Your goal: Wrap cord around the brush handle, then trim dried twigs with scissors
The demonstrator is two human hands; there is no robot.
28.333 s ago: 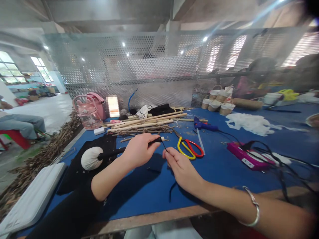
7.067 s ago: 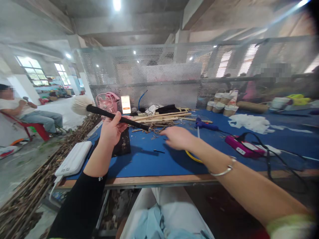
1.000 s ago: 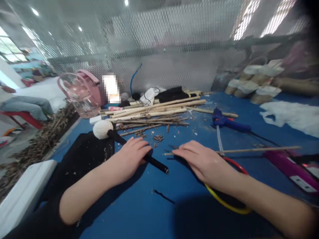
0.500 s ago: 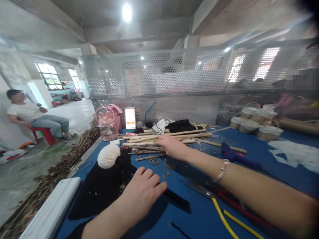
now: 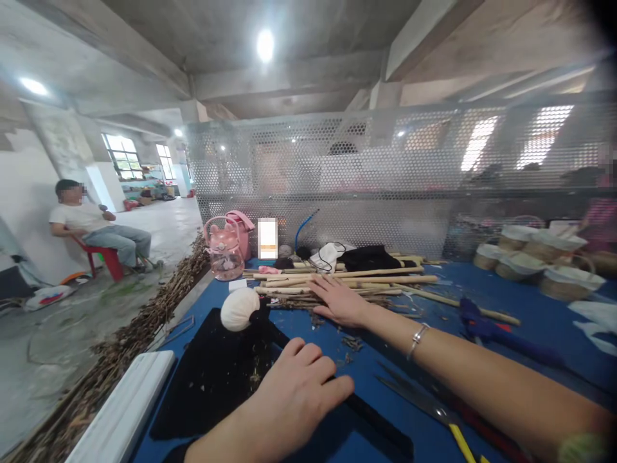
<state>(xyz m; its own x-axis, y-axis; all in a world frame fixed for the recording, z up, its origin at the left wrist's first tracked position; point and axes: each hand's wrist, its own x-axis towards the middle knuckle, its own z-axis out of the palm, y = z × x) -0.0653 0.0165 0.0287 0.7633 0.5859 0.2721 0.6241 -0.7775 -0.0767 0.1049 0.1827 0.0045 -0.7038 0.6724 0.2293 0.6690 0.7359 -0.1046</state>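
Well, little tabletop (image 5: 371,386) between scissors (image 5: 436,409) and black handle (image 5: 380,424) under left hand (image 5: 301,389)

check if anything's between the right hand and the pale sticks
Nothing visible: the right hand appears to rest on the pale sticks, fingers spread. The scissors lie nearer the wearer, not between them.

Black-wrapped stick (image 5: 378,421) runs diagonally, mid-length covered; cloth-smooth white round head (image 5: 238,309) at far-left end, plain end near right. Beyond it, pale wooden sticks (image 5: 385,280) lie flat, loosely piled, roughly side to side.
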